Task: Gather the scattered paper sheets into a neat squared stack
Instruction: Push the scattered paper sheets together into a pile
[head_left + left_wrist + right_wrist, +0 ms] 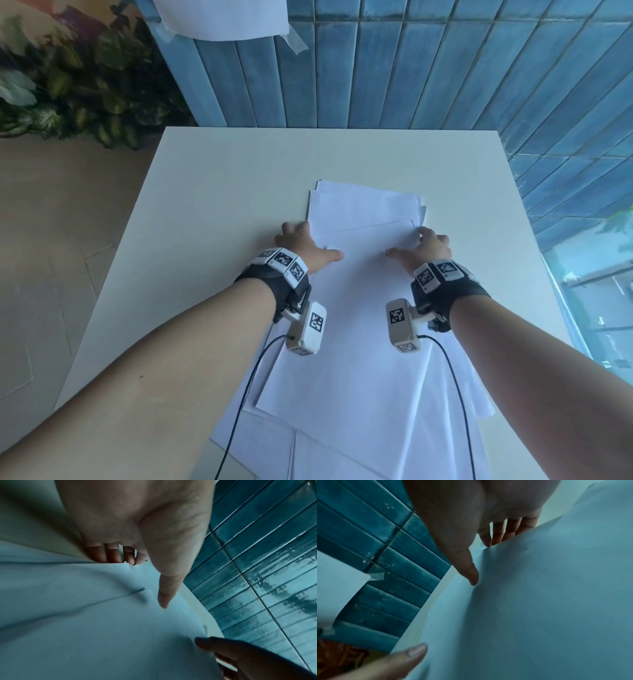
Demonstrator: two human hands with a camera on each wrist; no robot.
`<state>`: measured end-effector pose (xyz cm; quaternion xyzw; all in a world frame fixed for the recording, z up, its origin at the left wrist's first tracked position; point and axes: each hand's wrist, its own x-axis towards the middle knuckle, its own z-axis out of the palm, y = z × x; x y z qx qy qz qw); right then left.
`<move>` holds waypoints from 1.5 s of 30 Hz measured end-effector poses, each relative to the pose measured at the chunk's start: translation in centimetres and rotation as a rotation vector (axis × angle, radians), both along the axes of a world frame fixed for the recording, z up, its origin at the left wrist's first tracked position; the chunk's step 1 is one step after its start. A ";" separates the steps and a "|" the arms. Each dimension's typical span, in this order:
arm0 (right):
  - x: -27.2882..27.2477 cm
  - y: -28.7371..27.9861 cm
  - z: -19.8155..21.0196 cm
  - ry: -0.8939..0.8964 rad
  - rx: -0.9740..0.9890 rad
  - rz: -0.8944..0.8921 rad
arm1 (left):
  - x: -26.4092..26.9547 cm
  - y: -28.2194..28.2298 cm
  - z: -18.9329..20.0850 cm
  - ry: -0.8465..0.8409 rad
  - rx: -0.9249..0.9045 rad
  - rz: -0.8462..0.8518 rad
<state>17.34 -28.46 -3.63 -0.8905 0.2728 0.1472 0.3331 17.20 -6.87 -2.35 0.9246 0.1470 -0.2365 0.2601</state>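
White paper sheets (pixel 359 342) lie in a loose, fanned pile running from the middle of the table toward me, with corners sticking out at the far end and near edge. My left hand (pixel 313 245) holds the pile's left edge, thumb (pixel 164 599) on top and fingers (pixel 111 554) down beside the edge. My right hand (pixel 416 246) holds the right edge the same way, with its thumb (pixel 471 574) on the top sheet (pixel 539 601) and its fingertips hidden behind the sheet's edge. The top sheet bows slightly between the hands.
The white table (pixel 205 192) stands against a blue tiled wall (pixel 445 68) with a sheet taped to it (pixel 222 17). Leafy plants (pixel 68 85) are at the far left, and glass is on the right. Black wrist-camera cables (pixel 239 411) trail over the near sheets.
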 end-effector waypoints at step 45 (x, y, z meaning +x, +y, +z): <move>-24.7 -3.2 2.3 0.111 0.001 0.042 | -23.5 2.1 0.4 0.110 -0.020 0.014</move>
